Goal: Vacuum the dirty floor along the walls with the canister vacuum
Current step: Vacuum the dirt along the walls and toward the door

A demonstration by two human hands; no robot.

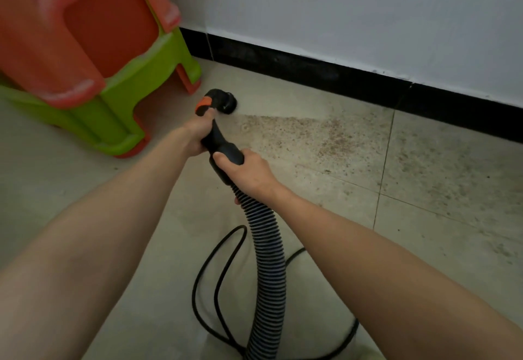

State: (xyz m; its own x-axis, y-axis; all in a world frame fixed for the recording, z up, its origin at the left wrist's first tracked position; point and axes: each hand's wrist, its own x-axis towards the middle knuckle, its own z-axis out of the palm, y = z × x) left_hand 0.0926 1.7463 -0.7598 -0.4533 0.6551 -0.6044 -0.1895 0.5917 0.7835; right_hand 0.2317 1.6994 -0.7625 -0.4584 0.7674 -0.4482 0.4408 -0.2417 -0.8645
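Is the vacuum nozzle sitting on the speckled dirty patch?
No, the nozzle sits left of the dirty patch, on cleaner floor near the stools.

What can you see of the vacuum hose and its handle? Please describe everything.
The hose is black, ribbed and looks like flexible plastic. It rises from the bottom edge of the picture and curves up into a smooth black handle. The handle points toward the wall and ends in an orange collar and a round black brush head that rests on the floor beside the stools. The left hand grips the handle's front; the right hand grips its rear, where the hose joins.
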